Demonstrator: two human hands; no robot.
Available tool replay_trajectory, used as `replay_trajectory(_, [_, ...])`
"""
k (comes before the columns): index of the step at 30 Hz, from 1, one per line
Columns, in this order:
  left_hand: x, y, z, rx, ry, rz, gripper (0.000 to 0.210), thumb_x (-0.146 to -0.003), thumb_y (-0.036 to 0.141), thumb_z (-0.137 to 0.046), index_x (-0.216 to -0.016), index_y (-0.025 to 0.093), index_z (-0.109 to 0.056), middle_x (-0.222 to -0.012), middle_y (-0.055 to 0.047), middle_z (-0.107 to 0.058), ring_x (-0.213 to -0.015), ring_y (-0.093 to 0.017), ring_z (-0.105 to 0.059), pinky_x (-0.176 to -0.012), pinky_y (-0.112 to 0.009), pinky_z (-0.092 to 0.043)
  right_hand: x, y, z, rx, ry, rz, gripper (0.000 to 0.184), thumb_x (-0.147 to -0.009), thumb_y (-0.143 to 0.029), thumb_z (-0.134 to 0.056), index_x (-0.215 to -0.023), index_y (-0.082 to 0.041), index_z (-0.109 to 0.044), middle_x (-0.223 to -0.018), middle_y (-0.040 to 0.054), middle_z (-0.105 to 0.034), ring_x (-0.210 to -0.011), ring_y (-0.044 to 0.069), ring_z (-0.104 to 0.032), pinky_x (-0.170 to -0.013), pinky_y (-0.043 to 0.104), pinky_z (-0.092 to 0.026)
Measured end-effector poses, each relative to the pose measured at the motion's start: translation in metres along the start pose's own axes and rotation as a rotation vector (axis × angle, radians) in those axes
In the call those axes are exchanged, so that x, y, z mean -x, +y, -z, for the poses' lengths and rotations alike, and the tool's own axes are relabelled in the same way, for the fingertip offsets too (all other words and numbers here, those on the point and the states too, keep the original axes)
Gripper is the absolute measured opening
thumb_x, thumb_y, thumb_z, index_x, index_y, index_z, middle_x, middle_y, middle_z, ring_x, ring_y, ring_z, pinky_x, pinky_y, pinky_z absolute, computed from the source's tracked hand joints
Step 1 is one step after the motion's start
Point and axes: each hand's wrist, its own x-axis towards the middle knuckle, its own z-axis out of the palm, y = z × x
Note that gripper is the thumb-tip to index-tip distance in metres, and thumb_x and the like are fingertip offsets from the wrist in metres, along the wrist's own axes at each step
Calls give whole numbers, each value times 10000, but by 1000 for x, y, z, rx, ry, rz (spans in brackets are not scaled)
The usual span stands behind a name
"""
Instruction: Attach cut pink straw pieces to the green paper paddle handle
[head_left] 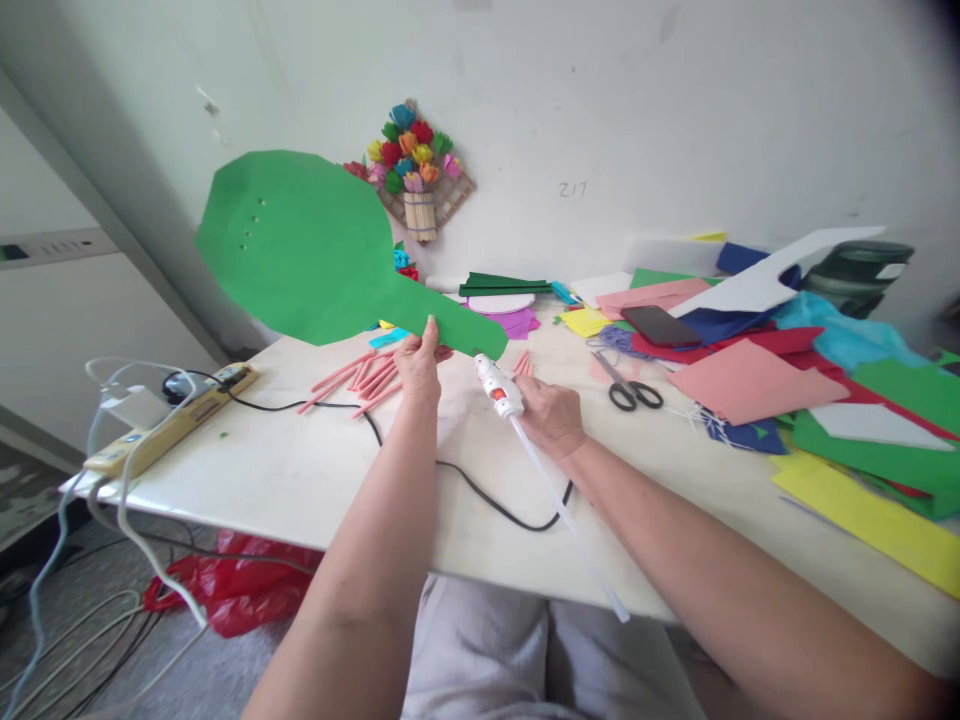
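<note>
My left hand (pixel 420 365) grips a large green paper fan shape (pixel 300 250) by its narrow handle, thumb on the near face. The broad round part leans up to the left and has several small holes or dots near its left side. My right hand (pixel 551 412) is wrapped round a white hot glue gun (pixel 501 388), its nozzle at the lower tip of the green handle; whether they touch I cannot tell. A long clear glue stick (pixel 570 525) sticks out of the gun's back toward me. Several pink rolled paper sticks (pixel 375 378) lie beside my left hand.
Black-handled scissors (pixel 628 388) lie right of my right hand. A phone (pixel 660 326) rests among heaped coloured paper (pixel 757 380). A black cord (pixel 487 500) crosses the table from a power strip (pixel 172 420) at left. A paper flower decoration (pixel 416 165) hangs on the wall.
</note>
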Motion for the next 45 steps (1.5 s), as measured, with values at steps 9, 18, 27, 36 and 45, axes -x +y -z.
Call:
replay_trajectory(9, [1,1,0,-16,-4,4,402,-583,505,-675,-559,163,-465,-467,37,-493,-404,-83,-502,-457,-221,-460,0,-1,1,8,-23,-13,246,-750,-333,-462,-814,-163,-627,-671,54,-658,-543,142,-544,-490,259,-194])
replay_trajectory(18, [1,-1,0,-7,-10,-3,376,-588,467,-689,-551,163,-472,-452,42,-480,-390,-86,-491,-448,-232,-458,1,1,-4,16,-19,-11,252,-744,-326,-456,-816,-156,-627,-642,56,-657,-537,148,-556,-482,260,-186])
replay_trajectory(27, [0,-3,1,-14,-20,1,375,-588,473,-688,-557,164,-476,-460,41,-490,-389,-84,-493,-443,-226,-460,0,0,-4,9,-62,-27,273,-748,-354,-459,-832,-154,-624,-653,59,-663,-539,146,-554,-484,257,-201])
replay_trajectory(36, [0,-1,2,-35,-34,11,366,-592,483,-679,-577,160,-509,-472,35,-505,-397,-78,-491,-451,-216,-448,1,-2,-2,0,-114,-40,291,-771,-368,-442,-849,-151,-620,-668,73,-664,-577,159,-577,-494,259,-219])
replay_trajectory(45, [0,-1,2,-23,-43,25,363,-592,481,-683,-584,156,-521,-488,37,-518,-397,-75,-490,-443,-217,-435,2,-2,-1,-7,-147,-55,258,-761,-347,-462,-868,-164,-608,-681,68,-665,-595,167,-582,-500,258,-216])
